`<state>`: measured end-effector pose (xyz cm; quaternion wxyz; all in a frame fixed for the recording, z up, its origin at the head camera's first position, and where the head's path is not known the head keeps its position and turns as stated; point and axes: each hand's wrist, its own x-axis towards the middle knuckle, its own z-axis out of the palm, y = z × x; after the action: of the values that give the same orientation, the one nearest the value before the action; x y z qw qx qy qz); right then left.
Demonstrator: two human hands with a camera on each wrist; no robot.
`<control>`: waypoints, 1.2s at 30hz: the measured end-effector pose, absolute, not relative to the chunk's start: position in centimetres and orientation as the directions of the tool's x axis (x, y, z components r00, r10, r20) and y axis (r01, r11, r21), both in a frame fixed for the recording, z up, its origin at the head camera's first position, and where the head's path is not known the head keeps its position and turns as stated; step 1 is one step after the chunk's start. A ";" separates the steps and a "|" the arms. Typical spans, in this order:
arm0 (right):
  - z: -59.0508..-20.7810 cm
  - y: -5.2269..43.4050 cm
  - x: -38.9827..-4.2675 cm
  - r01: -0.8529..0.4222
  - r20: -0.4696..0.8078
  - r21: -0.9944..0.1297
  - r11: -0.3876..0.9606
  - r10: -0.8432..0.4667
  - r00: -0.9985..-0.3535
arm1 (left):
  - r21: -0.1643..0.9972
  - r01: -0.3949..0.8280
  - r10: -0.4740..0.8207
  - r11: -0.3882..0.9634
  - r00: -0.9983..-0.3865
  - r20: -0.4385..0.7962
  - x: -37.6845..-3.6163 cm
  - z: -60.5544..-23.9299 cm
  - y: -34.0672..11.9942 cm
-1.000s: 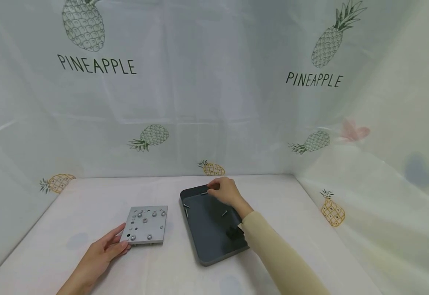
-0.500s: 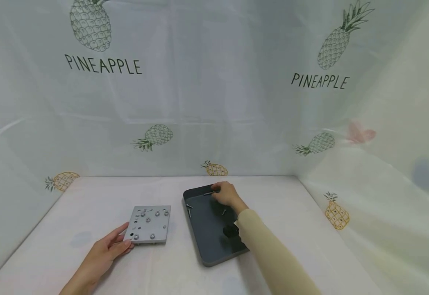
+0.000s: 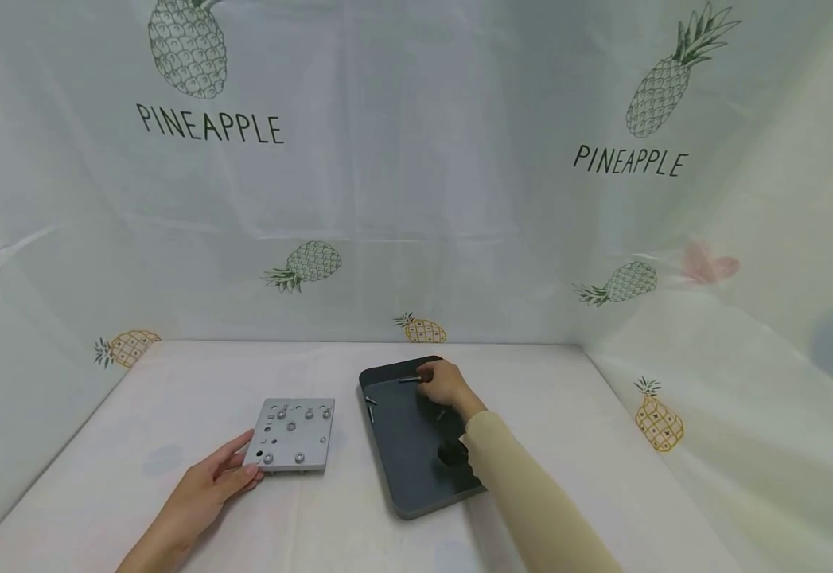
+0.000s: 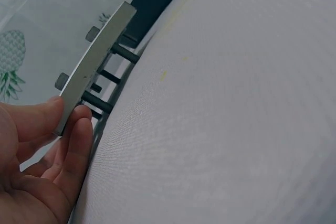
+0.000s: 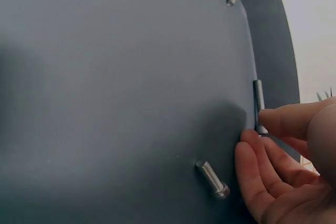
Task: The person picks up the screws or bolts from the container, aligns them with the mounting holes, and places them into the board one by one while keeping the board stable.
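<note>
My left hand (image 3: pixel 204 485) grips the near left corner of a square silver metal plate (image 3: pixel 309 438), thumb on top and fingers beneath. Several socket-head bolts stand in the plate. Their threaded shanks (image 4: pixel 97 100) stick out below it, reaching toward the tabletop in the left wrist view. At the far end of a dark grey tray (image 3: pixel 395 469), my right hand (image 3: pixel 447 383) pinches the head end of a bolt (image 5: pixel 259 94) lying along the tray wall. Nearer that hand's fingers, another loose bolt (image 5: pixel 212 179) lies on the tray floor.
Two more bolts (image 3: pixel 371 407) lie by the tray's left wall. A small black object (image 3: pixel 452 454) shows at the right forearm, over the tray. White cloth covers the table (image 3: pixel 173 398), and a pineapple-print curtain (image 3: pixel 416 159) hangs behind and beside it.
My right fingers have come down and closed at the bolt by the far tray wall. The left hand still holds the plate. The whole head view has shifted slightly.
</note>
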<state>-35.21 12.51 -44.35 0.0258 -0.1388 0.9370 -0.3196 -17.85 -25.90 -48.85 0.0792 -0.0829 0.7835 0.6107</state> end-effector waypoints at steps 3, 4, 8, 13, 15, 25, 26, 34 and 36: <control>-44.6 12.5 -35.3 -0.248 0.049 -0.584 0.773 -0.271 -0.961 | 0.942 -0.236 -0.044 0.240 -0.972 -0.233 -17.8 -49.0 -25.8; -44.7 12.5 -35.3 -0.244 0.050 -0.583 0.775 -0.266 -0.963 | 0.942 -0.240 -0.046 0.233 -0.971 -0.236 -17.8 -49.0 -25.8; -44.9 12.4 -35.4 -0.227 0.054 -0.582 0.781 -0.241 -0.969 | 0.944 -0.237 -0.051 0.228 -0.971 -0.232 -17.8 -49.1 -25.7; -45.1 12.4 -35.5 -0.218 0.066 -0.569 0.793 -0.221 -0.973 | 0.945 -0.233 -0.048 0.230 -0.973 -0.228 -17.8 -49.1 -25.6; -45.1 12.3 -35.4 -0.211 0.069 -0.563 0.799 -0.209 -0.976 | 0.944 -0.234 -0.045 0.231 -0.972 -0.230 -17.8 -49.2 -25.6; -45.2 12.3 -35.1 -0.247 0.122 -0.535 0.808 -0.215 -0.969 | 0.932 -0.234 -0.056 0.277 -0.972 -0.228 -18.0 -49.1 -25.7; -45.1 12.2 -35.0 -0.257 0.130 -0.536 0.804 -0.222 -0.966 | 0.932 -0.232 -0.054 0.279 -0.973 -0.226 -18.0 -49.1 -25.7; -43.8 12.2 -34.6 -0.325 0.183 -0.565 0.759 -0.269 -0.946 | 0.932 -0.239 -0.049 0.274 -0.971 -0.235 -18.0 -48.9 -25.9; -43.6 12.1 -34.4 -0.349 0.201 -0.566 0.747 -0.285 -0.937 | 0.932 -0.239 -0.049 0.273 -0.971 -0.235 -18.0 -49.0 -25.8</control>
<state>-34.45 12.12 -43.63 -0.0508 -0.1699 0.9332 -0.3124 -18.05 -25.82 -48.96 0.0798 -0.0905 0.7938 0.5960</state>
